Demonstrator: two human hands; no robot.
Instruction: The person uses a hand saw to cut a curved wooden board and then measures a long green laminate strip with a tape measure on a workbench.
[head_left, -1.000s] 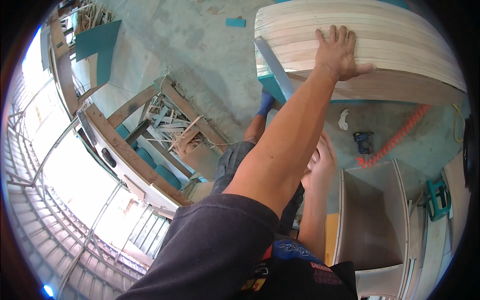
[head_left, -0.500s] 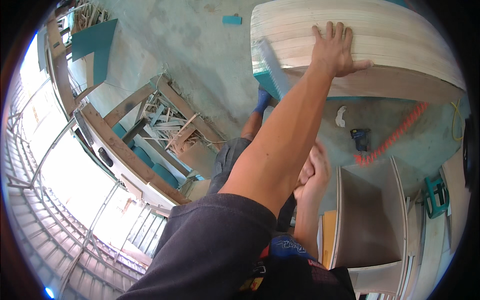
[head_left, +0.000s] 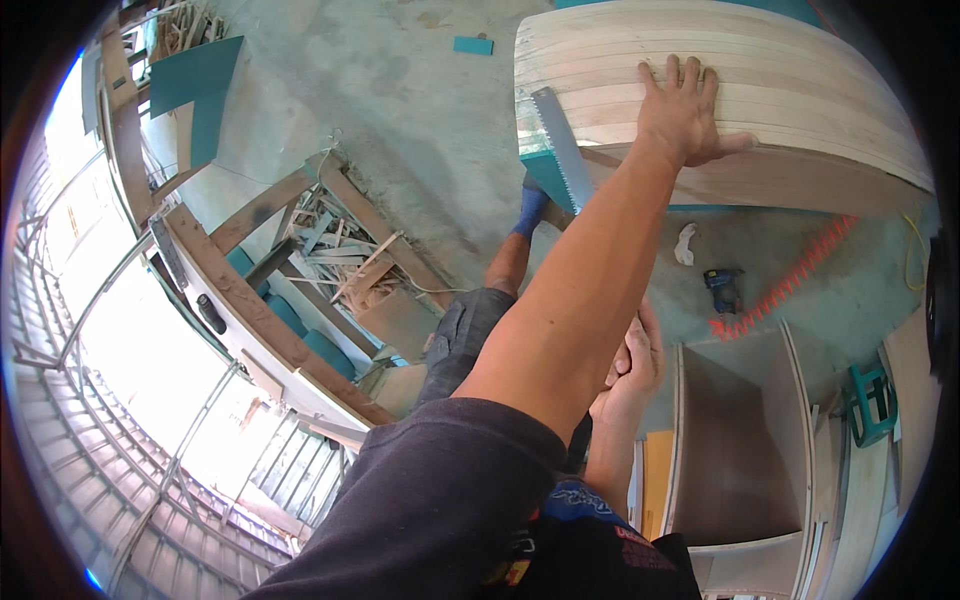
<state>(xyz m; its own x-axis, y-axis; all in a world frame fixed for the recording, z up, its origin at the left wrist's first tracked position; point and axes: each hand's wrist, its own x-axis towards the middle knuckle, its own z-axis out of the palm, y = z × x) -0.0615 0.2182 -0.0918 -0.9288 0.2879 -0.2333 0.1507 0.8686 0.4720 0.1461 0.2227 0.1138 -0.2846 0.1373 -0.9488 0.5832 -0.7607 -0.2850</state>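
Observation:
My left hand (head_left: 682,118) lies flat on the pale, slatted top of a curved wooden piece (head_left: 780,95), fingers spread, thumb out to the right. A handsaw (head_left: 562,142) with a toothed metal blade crosses the left end of that piece, by its teal end face (head_left: 540,168). The lower blade and the handle are hidden behind my left forearm. Below that forearm, my right hand (head_left: 637,360) is closed, in line with the blade, gripping the saw. A blue-socked foot (head_left: 532,208) is under the left end of the wood.
A blue-and-black power drill (head_left: 722,290) and a coiled red hose (head_left: 790,275) lie on the concrete floor. An open wooden box (head_left: 740,450) and a green stool (head_left: 872,405) stand at right. At left, a timber frame (head_left: 270,205) surrounds scrap wood (head_left: 345,255).
My right hand has drawn back a little toward me, and the saw blade looks sharper than before. The left hand keeps its place on the wood. The whole view has shifted slightly.

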